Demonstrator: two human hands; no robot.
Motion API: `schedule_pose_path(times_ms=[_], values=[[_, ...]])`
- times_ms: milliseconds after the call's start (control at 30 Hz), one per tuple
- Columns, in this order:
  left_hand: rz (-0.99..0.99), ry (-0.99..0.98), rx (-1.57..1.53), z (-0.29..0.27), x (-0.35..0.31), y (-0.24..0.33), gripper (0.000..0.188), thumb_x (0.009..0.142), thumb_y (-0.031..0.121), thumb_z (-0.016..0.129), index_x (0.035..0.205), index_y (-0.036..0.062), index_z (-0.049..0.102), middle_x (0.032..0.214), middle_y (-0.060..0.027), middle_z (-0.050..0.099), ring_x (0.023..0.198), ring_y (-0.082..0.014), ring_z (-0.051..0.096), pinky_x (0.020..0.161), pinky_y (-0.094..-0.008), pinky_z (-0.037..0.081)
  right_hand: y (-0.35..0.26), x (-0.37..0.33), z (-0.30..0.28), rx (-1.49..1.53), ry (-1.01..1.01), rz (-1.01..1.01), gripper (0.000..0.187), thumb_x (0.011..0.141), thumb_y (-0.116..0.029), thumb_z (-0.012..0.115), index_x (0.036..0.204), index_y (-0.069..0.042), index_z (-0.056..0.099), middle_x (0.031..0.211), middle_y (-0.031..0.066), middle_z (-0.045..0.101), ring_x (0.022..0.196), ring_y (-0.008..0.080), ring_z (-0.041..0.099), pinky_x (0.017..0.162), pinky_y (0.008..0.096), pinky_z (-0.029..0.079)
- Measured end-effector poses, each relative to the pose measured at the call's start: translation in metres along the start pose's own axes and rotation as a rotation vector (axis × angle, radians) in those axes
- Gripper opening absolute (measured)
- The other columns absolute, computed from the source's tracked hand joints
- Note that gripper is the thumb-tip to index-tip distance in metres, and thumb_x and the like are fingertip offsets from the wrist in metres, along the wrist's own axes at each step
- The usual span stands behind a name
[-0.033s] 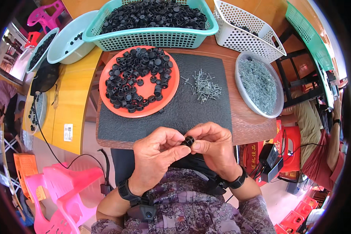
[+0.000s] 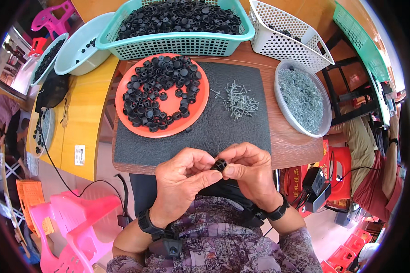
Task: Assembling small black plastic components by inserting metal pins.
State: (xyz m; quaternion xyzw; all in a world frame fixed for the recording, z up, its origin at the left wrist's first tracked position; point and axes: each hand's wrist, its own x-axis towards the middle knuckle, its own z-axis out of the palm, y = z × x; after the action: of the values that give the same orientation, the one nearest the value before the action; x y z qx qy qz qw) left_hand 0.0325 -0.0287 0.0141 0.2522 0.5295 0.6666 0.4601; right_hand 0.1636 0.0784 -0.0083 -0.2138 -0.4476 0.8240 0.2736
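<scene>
In the head view, both forearms are rising from the lower edge and angling inward, so that the hands are meeting before the person's torso, near the close edge of the wooden table (image 2: 289,152). The left hand (image 2: 181,176) is turning its back partly upward, its wrist bending slightly inward, its thumb stretching to the right and its index finger arching above. The right hand (image 2: 251,172) is mirroring it from the other side, with the thumb tip pressing in and the bent index finger reaching over the top. Between these fingertips a small round black plastic part (image 2: 219,164) is sitting, its open, ribbed face showing; both hands are grasping it in a thumb-and-finger pinch. A dark strap is circling each wrist. Beyond the hands, a black textured mat (image 2: 241,132) is covering much of the table; on it, to the left, an orange-red plate (image 2: 204,98) is holding many black ring-shaped plastic caps (image 2: 143,98), and to its right a loose pile of silvery screw-like fasteners (image 2: 241,101) is lying. A translucent round tub (image 2: 280,98) is holding more fasteners farther right, while a turquoise basket (image 2: 177,44) heaped with black parts is standing behind the plate.
</scene>
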Motion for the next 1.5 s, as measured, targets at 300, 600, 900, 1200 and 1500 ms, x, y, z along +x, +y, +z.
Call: schedule_pose_path(times_ms=[300,600,900,1200,1500], values=[[0.043,-0.079,0.032,-0.006,0.004,-0.007,0.032,0.076,-0.002,0.072,0.105,-0.0011,0.060,0.084,-0.0029,0.063,0.075,-0.0065,0.057,0.067,-0.0195,0.048,0.002,0.002,-0.003,-0.030,-0.077,-0.099,0.015,0.077,0.010,0.064,0.091,0.004,0.062,0.093,0.0104,0.061,0.084,0.0143,0.061,0.076,0.0265,0.052],[0.064,-0.087,0.064,-0.004,0.005,-0.007,0.033,0.075,-0.001,0.072,0.106,-0.0031,0.061,0.087,-0.0055,0.064,0.077,-0.0085,0.059,0.068,-0.0212,0.050,0.005,-0.002,0.000,0.054,-0.001,-0.089,0.012,0.078,0.007,0.065,0.089,0.003,0.064,0.093,0.0096,0.061,0.084,0.0135,0.060,0.075,0.0265,0.051],[0.105,-0.064,0.242,-0.003,0.007,-0.005,0.035,0.071,0.008,0.077,0.103,-0.0009,0.065,0.079,-0.0022,0.061,0.070,-0.0067,0.054,0.061,-0.0201,0.045,0.002,-0.005,-0.001,-0.046,0.005,-0.100,0.014,0.078,0.006,0.065,0.091,0.001,0.066,0.090,0.0073,0.061,0.083,0.0122,0.059,0.075,0.0245,0.050],[0.176,-0.080,0.421,0.001,0.008,-0.004,0.034,0.072,0.015,0.076,0.100,0.0001,0.065,0.074,-0.0024,0.058,0.067,-0.0088,0.055,0.059,-0.0222,0.045,0.003,-0.011,0.001,-0.215,0.040,-0.183,0.016,0.079,0.008,0.063,0.093,0.001,0.067,0.086,0.0051,0.058,0.078,0.0102,0.058,0.069,0.0226,0.049],[0.314,-0.080,0.443,0.001,0.010,-0.007,0.032,0.075,0.017,0.073,0.101,0.0001,0.064,0.074,-0.0047,0.057,0.066,-0.0109,0.056,0.058,-0.0236,0.045,-0.003,-0.013,0.014,-0.339,0.063,-0.302,0.014,0.082,0.008,0.060,0.095,0.002,0.062,0.086,0.0050,0.055,0.070,0.0084,0.058,0.059,0.0210,0.049]])
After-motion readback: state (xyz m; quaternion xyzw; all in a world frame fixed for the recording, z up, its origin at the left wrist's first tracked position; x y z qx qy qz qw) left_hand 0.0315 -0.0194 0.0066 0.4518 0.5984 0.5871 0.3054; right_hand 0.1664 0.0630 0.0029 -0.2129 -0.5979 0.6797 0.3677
